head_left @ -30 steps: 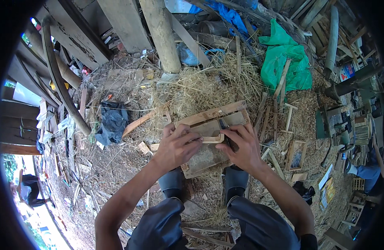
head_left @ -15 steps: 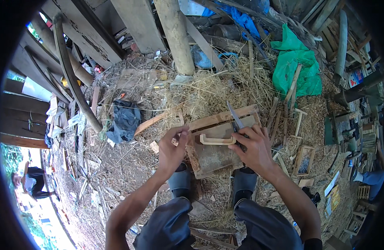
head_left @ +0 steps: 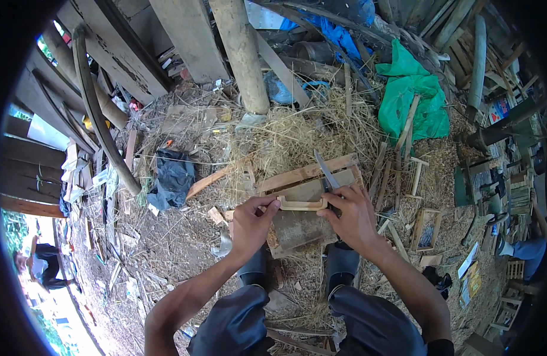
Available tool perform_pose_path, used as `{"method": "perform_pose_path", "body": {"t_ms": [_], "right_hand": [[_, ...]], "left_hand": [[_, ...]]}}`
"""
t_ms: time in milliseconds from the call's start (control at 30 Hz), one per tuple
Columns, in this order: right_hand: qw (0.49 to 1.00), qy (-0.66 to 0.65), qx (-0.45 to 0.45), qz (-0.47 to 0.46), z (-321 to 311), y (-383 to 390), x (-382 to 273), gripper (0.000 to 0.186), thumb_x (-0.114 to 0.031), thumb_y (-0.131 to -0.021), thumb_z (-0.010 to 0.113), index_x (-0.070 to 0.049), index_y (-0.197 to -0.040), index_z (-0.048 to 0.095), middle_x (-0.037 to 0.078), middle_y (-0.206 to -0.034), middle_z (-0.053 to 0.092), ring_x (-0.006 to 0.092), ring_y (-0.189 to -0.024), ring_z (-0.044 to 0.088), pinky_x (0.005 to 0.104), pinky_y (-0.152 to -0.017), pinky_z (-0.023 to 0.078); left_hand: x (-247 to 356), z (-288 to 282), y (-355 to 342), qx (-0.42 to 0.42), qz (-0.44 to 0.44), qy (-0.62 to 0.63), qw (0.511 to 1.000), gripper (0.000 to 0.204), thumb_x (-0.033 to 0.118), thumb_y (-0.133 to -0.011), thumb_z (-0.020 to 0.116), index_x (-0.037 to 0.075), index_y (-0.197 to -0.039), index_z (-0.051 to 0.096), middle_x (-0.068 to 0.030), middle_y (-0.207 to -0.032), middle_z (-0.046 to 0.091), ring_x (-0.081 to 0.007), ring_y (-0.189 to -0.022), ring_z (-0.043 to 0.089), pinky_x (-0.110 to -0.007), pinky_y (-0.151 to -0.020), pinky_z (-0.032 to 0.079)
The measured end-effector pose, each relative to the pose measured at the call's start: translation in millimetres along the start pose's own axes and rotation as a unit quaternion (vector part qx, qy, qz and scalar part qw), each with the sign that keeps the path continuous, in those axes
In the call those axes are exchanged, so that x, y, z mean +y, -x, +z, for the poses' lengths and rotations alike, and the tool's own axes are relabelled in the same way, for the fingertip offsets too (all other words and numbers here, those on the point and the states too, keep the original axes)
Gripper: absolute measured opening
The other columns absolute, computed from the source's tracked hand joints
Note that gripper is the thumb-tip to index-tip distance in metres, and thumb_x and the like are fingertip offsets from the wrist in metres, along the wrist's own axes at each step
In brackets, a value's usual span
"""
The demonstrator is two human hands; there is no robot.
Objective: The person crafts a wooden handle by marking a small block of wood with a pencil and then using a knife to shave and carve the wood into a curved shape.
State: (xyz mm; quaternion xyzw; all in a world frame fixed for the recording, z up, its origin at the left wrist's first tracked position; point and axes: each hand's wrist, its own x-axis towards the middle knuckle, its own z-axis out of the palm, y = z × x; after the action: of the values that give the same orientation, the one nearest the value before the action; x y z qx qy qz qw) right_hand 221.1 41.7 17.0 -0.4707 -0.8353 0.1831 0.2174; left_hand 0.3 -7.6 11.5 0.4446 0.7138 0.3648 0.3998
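My left hand [head_left: 255,219] pinches the left end of a pale wooden piece [head_left: 300,205], a slim bar with short upturned ends. My right hand [head_left: 353,217] grips a knife [head_left: 327,168], its blade pointing up and away from me, while its thumb and finger also meet the right end of the piece. Both hands are over a worn wooden board [head_left: 298,231] with a slat [head_left: 306,169] along its far edge; the knife handle is mostly hidden by my fingers.
Straw [head_left: 285,136], wood scraps, a black plastic sheet [head_left: 172,181] and a green plastic bag [head_left: 413,107] lie around. A wooden post [head_left: 238,53] stands beyond. A small wooden box [head_left: 426,228] lies right. Other people appear at far left [head_left: 39,264] and far right [head_left: 522,255].
The knife blade now shows above my right hand, pointing away from me. My left hand, briefly apart from the wooden piece half a second ago, is back on its left end.
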Motion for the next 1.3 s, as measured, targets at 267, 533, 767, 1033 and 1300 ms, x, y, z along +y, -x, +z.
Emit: {"method": "perform_pose_path", "body": {"t_ms": [267, 533, 767, 1033, 1300], "right_hand": [[0.995, -0.023, -0.032, 0.091, -3, -1, -12, 0.032, -0.017, -0.072, 0.077, -0.004, -0.100, 0.069, 0.012, -0.091, 0.067, 0.0303, -0.086, 0.061, 0.0410, -0.074, 0.050], [0.994, -0.032, -0.032, 0.103, -9, -1, -17, 0.032, -0.016, -0.072, 0.077, -0.003, -0.099, 0.069, 0.012, -0.090, 0.067, 0.0307, -0.086, 0.061, 0.0417, -0.074, 0.050], [0.997, 0.007, -0.033, 0.065, -8, 1, -15, 0.030, -0.016, -0.073, 0.076, -0.004, -0.099, 0.068, 0.011, -0.090, 0.064, 0.0294, -0.088, 0.059, 0.0407, -0.074, 0.050], [0.998, 0.019, -0.043, 0.033, -9, 4, -14, 0.030, -0.015, -0.076, 0.073, -0.001, -0.102, 0.065, 0.011, -0.094, 0.060, 0.0289, -0.094, 0.057, 0.0400, -0.075, 0.051], [0.996, -0.004, -0.060, 0.069, -8, 4, -18, 0.030, -0.013, -0.078, 0.071, -0.002, -0.105, 0.064, 0.012, -0.096, 0.060, 0.0301, -0.096, 0.057, 0.0425, -0.076, 0.052]], "left_hand": [[6, 0, -1, -0.008, -0.016, -0.013, 1.000, 0.026, 0.019, -0.088, 0.068, -0.004, -0.101, 0.070, -0.0060, -0.078, 0.068, -0.0055, -0.060, 0.052, -0.025, -0.054, 0.042], [-1, 5, -4, 0.012, 0.021, -0.001, 1.000, 0.023, 0.019, -0.087, 0.069, -0.002, -0.095, 0.070, -0.0078, -0.066, 0.063, -0.0088, -0.056, 0.052, -0.027, -0.053, 0.042], [6, 1, -8, -0.007, 0.093, -0.083, 0.992, 0.021, 0.013, -0.084, 0.069, -0.003, -0.097, 0.069, -0.0132, -0.085, 0.066, -0.0180, -0.063, 0.059, -0.030, -0.060, 0.048], [4, -16, -29, -0.092, 0.444, -0.238, 0.859, 0.039, 0.010, -0.070, 0.076, 0.004, -0.108, 0.065, -0.0070, -0.110, 0.062, -0.0271, -0.096, 0.058, -0.037, -0.082, 0.050], [-8, -19, -22, -0.081, 0.436, -0.261, 0.857, 0.035, 0.015, -0.072, 0.076, 0.006, -0.105, 0.066, -0.0048, -0.105, 0.062, -0.0253, -0.095, 0.058, -0.036, -0.080, 0.050]]}}
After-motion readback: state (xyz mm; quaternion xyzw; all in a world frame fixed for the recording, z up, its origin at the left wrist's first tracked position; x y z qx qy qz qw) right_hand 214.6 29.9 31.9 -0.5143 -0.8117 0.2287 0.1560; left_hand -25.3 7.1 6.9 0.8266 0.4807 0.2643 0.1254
